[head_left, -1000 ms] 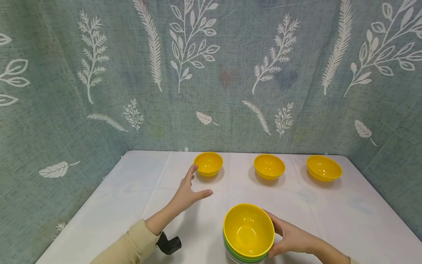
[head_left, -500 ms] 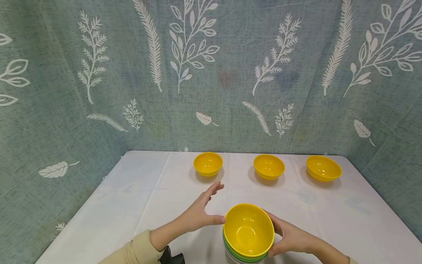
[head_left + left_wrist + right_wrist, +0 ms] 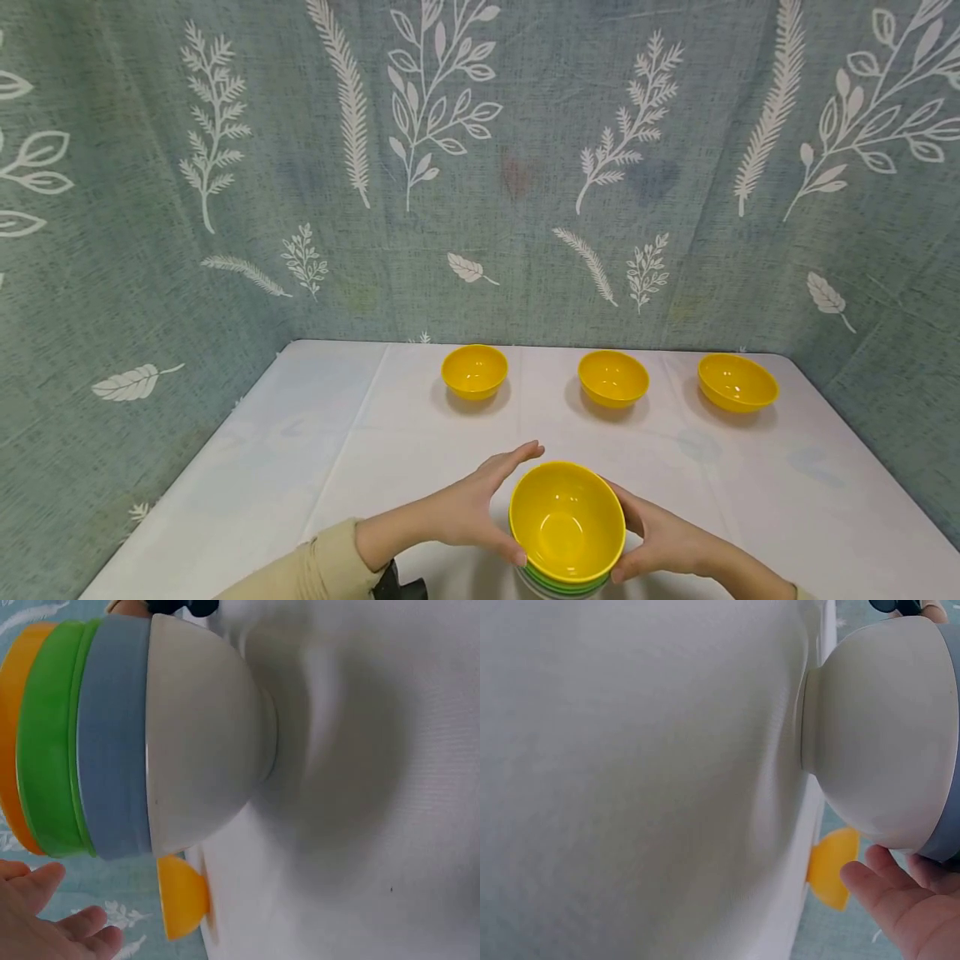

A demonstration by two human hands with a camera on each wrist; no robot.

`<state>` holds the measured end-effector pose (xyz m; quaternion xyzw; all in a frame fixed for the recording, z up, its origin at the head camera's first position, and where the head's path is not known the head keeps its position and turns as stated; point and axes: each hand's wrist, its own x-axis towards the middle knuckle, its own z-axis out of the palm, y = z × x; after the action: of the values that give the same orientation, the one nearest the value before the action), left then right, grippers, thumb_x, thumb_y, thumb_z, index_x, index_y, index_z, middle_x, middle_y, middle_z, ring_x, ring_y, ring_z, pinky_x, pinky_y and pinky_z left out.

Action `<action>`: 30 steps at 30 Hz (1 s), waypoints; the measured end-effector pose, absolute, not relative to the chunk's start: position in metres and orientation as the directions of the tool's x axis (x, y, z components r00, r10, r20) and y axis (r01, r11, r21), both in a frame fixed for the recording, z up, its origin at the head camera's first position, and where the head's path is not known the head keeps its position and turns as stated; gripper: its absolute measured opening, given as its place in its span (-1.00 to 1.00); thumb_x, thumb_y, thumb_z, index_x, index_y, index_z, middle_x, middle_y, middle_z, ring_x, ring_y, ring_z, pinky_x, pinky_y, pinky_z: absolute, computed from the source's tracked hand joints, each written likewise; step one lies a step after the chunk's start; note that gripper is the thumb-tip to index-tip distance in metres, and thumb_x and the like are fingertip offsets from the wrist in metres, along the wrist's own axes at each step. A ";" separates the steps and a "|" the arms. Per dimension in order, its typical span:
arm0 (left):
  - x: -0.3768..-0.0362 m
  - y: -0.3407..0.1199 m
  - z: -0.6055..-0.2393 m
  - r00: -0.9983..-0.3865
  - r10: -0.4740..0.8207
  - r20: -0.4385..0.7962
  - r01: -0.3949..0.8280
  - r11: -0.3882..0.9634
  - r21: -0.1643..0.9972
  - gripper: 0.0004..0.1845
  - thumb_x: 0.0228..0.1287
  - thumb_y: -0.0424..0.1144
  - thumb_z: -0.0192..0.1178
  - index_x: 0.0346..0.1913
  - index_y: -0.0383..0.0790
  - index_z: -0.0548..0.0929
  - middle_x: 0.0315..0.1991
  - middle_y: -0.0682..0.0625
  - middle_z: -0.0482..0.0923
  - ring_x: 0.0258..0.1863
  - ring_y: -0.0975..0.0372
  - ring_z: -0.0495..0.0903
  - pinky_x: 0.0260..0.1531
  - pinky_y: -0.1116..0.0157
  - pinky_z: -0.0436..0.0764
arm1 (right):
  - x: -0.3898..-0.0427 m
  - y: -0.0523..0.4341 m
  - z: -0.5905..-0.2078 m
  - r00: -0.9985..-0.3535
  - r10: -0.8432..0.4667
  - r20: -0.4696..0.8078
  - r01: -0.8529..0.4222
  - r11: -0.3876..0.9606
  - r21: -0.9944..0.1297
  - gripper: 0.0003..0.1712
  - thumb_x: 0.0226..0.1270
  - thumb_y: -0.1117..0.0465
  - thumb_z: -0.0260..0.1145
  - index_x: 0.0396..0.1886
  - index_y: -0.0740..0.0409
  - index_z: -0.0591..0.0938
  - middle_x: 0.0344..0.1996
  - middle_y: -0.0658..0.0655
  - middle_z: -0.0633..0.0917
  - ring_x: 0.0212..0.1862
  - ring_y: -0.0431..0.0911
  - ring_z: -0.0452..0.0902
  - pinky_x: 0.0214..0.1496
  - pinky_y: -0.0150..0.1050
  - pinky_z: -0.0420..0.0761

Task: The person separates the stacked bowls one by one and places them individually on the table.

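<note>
A stack of nested bowls (image 3: 567, 525) stands upright near the table's front edge: a white bowl (image 3: 202, 742) at the bottom, then blue (image 3: 114, 739), green (image 3: 49, 739) and a yellow bowl (image 3: 16, 742) on top. From the right side, my right hand (image 3: 667, 537) holds the stack, thumb in front and fingers partly hidden behind it. At the left side my left hand (image 3: 476, 508) has its fingers extended and spread, the thumb at the upper bowls' edge. In the left wrist view, those fingertips sit apart from the stack.
Three yellow bowls stand apart along the table's back: left (image 3: 475, 372), middle (image 3: 612, 379) and right (image 3: 738, 383). A white cloth (image 3: 360, 442) covers the table. Behind it hangs a grey-green leaf-patterned curtain (image 3: 525, 167). A black device (image 3: 397, 583) is strapped at my left wrist.
My left hand has come from near the back-left yellow bowl, forward and right, to the stack's left side. My right hand and all the bowls have stayed where they were.
</note>
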<state>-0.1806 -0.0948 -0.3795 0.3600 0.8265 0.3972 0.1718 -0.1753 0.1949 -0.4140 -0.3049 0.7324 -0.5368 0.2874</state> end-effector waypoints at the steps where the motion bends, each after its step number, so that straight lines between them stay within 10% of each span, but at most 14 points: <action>1: -0.181 -0.094 -0.381 -0.672 0.741 -0.004 0.465 0.426 0.776 0.14 -0.17 0.16 0.40 0.40 0.31 -0.18 0.40 0.28 -0.05 0.37 0.22 -0.01 0.22 -0.10 0.15 | -0.175 0.195 -0.414 -0.650 -0.755 -0.092 -0.140 0.238 -0.961 0.13 0.06 0.01 0.40 0.42 0.27 -0.09 0.39 0.30 0.05 0.24 -0.48 0.14 0.17 -0.56 0.19; 15: -0.175 -0.084 -0.392 -0.663 0.748 -0.025 0.433 0.411 0.802 0.17 -0.15 0.17 0.38 0.40 0.32 -0.25 0.42 0.19 -0.14 0.38 0.21 -0.04 0.23 -0.09 0.16 | -0.173 0.195 -0.412 -0.661 -0.741 -0.121 -0.129 0.271 -0.954 0.12 0.06 -0.02 0.39 0.42 0.26 -0.07 0.40 0.30 0.05 0.28 -0.36 0.15 0.30 -0.16 0.24; 30: -0.175 -0.083 -0.391 -0.678 0.735 -0.019 0.437 0.424 0.793 0.09 -0.16 0.28 0.32 0.39 0.37 -0.17 0.40 0.20 -0.05 0.37 0.21 0.00 0.18 -0.12 0.22 | -0.175 0.195 -0.415 -0.650 -0.753 -0.100 -0.129 0.239 -0.962 0.13 0.05 0.01 0.40 0.42 0.28 -0.09 0.40 0.32 0.03 0.24 -0.48 0.15 0.16 -0.56 0.21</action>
<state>-0.1751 -0.0831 -0.3914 0.3559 0.8232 0.4019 0.1851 -0.1746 0.1950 -0.4145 -0.3013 0.7318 -0.5381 0.2900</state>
